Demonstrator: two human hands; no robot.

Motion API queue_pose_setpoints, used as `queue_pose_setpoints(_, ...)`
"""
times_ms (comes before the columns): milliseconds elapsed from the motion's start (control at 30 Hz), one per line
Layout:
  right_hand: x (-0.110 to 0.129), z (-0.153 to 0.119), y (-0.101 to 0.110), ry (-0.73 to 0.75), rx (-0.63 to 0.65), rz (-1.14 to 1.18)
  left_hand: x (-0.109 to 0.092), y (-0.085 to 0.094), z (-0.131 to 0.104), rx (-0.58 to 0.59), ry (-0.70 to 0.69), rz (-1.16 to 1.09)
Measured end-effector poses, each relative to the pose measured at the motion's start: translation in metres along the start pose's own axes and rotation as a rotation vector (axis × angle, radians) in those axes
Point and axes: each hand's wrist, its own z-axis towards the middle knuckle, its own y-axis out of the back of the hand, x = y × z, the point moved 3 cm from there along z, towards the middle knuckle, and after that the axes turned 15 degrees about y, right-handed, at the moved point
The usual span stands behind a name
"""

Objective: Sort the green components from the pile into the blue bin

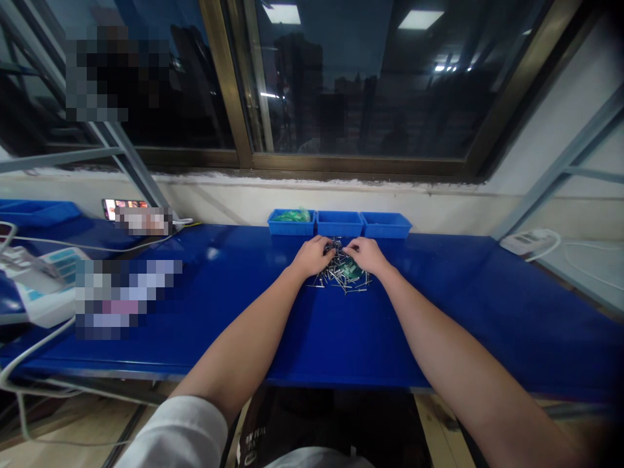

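A loose pile of long, thin, shiny metal pieces [345, 281], which look like screws or bolts, lies on the blue table [336, 344]. Something green [350, 268], perhaps plastic, sits among them on the right side. My left hand [313, 256] is at the pile's left edge, its fingers curled in over the pieces. At the upper right of the heap, my right hand [366, 255] has thumb and fingertips drawn together. Whatever either hand pinches is too small to make out.
Behind the pile stand three blue bins; the left bin [291, 227] holds green plastic, beside the middle bin [339, 224] and right bin [386, 225]. A scale-like device [53, 286] and cables lie left. A white power strip [529, 241] is at right.
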Motion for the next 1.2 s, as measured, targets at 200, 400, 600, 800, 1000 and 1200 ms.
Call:
queue_pose_setpoints(200,0.000,0.001,0.003,0.035,-0.034,-0.033,-0.003,0.002,-0.001,-0.001,-0.033,-0.027)
queue_pose_setpoints(400,0.002,0.002,0.006,-0.002,-0.104,-0.026,-0.004,0.004,-0.002,0.004,-0.042,-0.055)
queue_pose_setpoints(600,0.017,0.004,0.013,-0.022,-0.183,0.070,-0.010,0.005,-0.003,0.022,-0.184,-0.099)
queue_pose_setpoints(800,0.020,0.005,0.009,-0.053,-0.212,0.309,-0.013,0.007,-0.003,0.013,-0.184,-0.076)
queue_pose_setpoints(1000,0.021,0.004,0.008,-0.022,-0.199,0.473,-0.011,0.007,-0.002,0.010,-0.155,-0.023)
queue_pose_setpoints(1200,0.021,0.004,0.010,-0.010,-0.189,0.461,-0.010,0.005,-0.001,0.018,-0.159,-0.043)
